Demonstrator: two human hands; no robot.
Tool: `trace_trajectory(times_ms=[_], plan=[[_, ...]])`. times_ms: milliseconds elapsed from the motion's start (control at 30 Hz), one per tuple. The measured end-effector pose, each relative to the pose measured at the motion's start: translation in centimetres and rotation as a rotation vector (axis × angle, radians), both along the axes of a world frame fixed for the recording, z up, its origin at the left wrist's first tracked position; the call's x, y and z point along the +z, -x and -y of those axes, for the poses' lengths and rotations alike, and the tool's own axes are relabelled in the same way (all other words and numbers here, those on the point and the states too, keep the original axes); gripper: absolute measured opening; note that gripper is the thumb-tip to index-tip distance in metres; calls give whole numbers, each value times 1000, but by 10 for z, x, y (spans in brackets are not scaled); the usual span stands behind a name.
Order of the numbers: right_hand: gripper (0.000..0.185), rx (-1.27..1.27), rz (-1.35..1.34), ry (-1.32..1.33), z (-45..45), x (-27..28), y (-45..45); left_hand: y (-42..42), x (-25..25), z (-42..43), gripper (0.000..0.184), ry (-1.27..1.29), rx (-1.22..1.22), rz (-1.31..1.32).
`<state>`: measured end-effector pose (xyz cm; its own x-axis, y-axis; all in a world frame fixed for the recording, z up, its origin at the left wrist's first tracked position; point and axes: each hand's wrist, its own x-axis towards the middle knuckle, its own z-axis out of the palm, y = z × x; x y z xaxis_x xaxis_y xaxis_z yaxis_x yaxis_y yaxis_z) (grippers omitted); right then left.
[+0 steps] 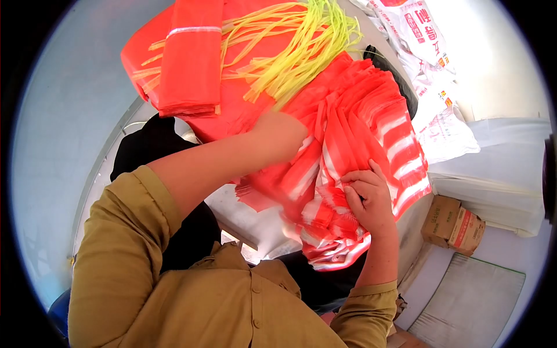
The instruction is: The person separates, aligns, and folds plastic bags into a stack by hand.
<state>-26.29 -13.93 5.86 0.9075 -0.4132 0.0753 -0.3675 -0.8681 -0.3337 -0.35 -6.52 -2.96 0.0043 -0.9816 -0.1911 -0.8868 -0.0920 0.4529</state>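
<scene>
A large fanned pile of red plastic bags (360,110) spreads in front of me, its edges gathered in pleats with pale shiny strips. My right hand (369,200) is at the near right side of this pile, fingers bent and closed on the bunched bag edges. My left hand (285,139) reaches across from the left, over the pile's left side. It is smeared by motion and its fingers do not show clearly. Below it, a blurred patch of red plastic hangs toward my lap.
Beyond lie a folded red bundle (191,58) with a white band and loose yellow-green plastic strips (301,46). White printed sacks (426,75) stand at the right, with a black plastic bag (391,72) near them. Farther right are a cardboard box (449,223) and a grey panel (473,301).
</scene>
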Motion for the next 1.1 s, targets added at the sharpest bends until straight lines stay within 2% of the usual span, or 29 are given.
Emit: trace_trajectory(times_ms=[267, 367, 467, 567, 667, 767, 967, 1100], plan=[[4, -2, -11, 3, -2, -1, 0, -5, 21, -40, 21, -132, -131, -71], [4, -5, -10, -3, -3, 0, -1, -31, 42, -48, 20, -271, -255, -133], [4, -6, -12, -9, -4, 1, -2, -40, 43, -47, 21, -181, -163, -103], [4, -6, -11, -11, -4, 1, -2, -36, 22, -34, 21, 69, 142, -326], [3, -7, -17, -16, -4, 1, -2, -29, 3, -14, 19, 256, 155, -102], [3, -20, -15, -20, -3, 0, 0, -19, 0, 4, 26, 80, 191, -84], [4, -31, 2, -24, -2, -4, 1, -13, 19, 9, 52, 42, 171, -123], [4, -22, -4, -26, -1, -3, 0, -7, 15, 13, 49, 61, 203, -139]])
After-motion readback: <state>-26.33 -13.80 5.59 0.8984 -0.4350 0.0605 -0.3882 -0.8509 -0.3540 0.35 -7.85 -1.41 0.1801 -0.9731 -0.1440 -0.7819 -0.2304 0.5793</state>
